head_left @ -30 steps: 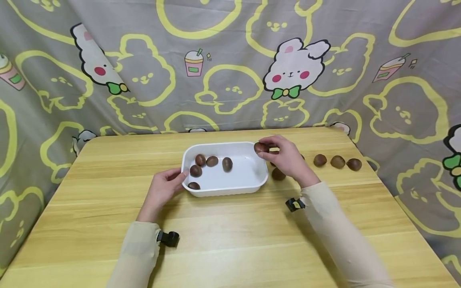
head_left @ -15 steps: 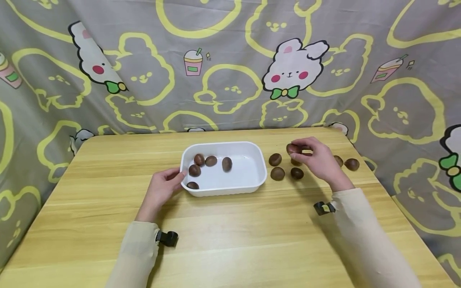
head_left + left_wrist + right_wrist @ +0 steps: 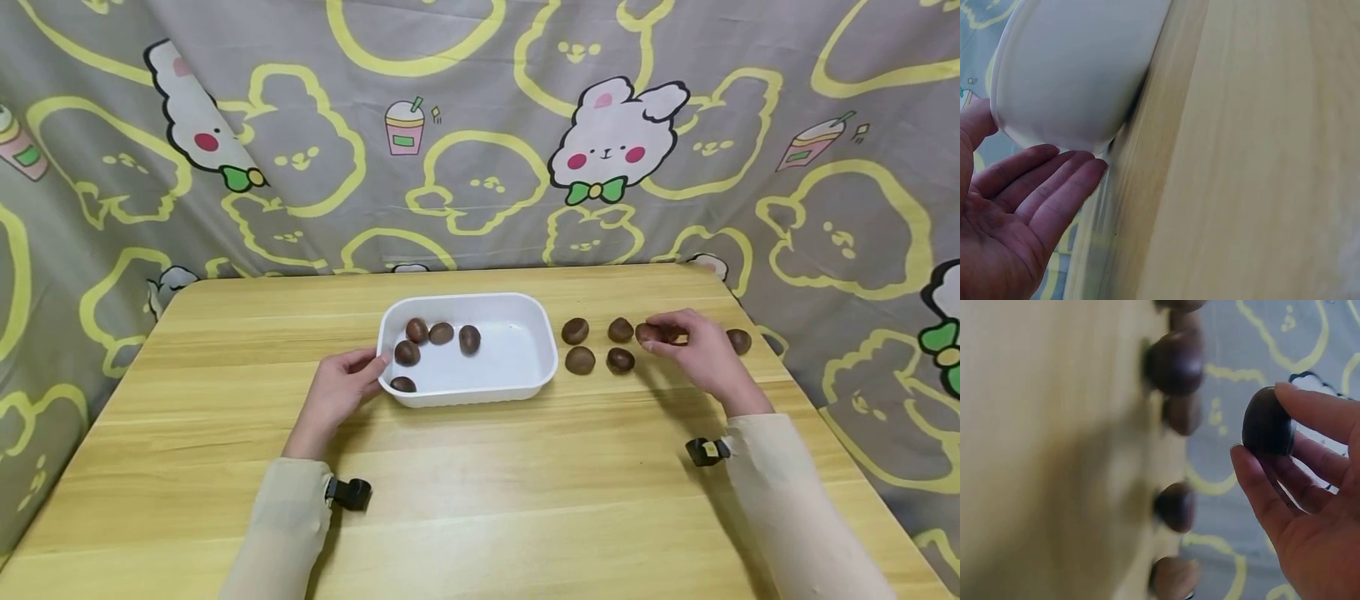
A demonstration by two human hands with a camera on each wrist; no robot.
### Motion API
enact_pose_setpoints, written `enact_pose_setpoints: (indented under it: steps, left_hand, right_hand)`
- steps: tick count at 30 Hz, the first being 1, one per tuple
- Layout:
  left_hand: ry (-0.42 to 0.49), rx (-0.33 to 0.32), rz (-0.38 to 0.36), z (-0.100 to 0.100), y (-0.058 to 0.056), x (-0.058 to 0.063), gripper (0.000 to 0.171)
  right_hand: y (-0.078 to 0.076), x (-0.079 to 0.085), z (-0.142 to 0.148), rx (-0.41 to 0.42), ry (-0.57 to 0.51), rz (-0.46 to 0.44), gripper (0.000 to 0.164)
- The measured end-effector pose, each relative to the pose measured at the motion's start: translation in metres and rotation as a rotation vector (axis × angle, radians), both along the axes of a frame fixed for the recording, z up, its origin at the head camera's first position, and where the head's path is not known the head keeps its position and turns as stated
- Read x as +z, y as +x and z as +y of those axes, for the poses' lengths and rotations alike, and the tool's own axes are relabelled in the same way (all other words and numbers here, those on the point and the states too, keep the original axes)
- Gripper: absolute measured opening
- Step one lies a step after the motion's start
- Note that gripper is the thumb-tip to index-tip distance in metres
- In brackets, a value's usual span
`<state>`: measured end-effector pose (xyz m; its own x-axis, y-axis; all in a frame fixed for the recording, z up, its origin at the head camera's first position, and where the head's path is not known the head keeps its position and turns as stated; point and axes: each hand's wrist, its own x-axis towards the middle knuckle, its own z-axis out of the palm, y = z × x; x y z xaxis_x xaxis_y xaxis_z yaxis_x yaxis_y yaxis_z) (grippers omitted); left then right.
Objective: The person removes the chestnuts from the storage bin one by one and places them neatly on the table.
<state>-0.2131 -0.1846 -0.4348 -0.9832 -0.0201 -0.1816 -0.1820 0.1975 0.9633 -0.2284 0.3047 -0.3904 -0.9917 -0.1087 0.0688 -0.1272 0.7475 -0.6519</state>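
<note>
A white plastic tray (image 3: 468, 392) stands on the table with several brown chestnuts (image 3: 407, 353) inside, mostly toward its left end. My left hand (image 3: 341, 396) grips that end, thumb at the rim; in the left wrist view its fingers (image 3: 1063, 203) lie against the outer wall. Between the thumb and fingers of my right hand (image 3: 697, 354) is a chestnut (image 3: 1266, 422), held off the table in the right wrist view. Near that hand several more chestnuts (image 3: 620, 360) lie on the wood right of the tray. One by the right hand is partly hidden by its fingers.
The wooden table (image 3: 480, 500) reaches back to a grey patterned curtain (image 3: 480, 108), which also hangs along both sides. A lone chestnut (image 3: 738, 340) lies close to the table's right edge. Each wrist carries a small black camera (image 3: 351, 493).
My right hand has moved right, carrying the chestnut from the tray's right rim past the nearer chestnuts on the table. My left hand and the tray have stayed in place.
</note>
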Motion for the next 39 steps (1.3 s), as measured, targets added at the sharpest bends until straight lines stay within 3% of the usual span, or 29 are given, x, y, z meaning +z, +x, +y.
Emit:
enact_pose_setpoints:
  steps: [11,17,30,39]
  left_hand:
    - [-0.083,-0.028,0.022,-0.003,-0.001,-0.001,0.048]
    - [-0.054,-0.024,-0.008,-0.005,0.003,-0.001,0.051]
    - [-0.055,-0.034,0.0,-0.003,0.0,0.0,0.047]
    - [-0.053,-0.034,-0.003,-0.002,0.0,0.002,0.046]
  right_hand:
    - [0.002,-0.026,0.017,0.016,0.05,-0.041,0.039]
    - [-0.002,-0.032,0.012,0.035,0.051,-0.075,0.038]
    - [-0.001,-0.03,0.012,0.056,0.082,-0.137,0.042]
    - [0.0,-0.016,0.008,0.071,0.146,-0.086,0.047]
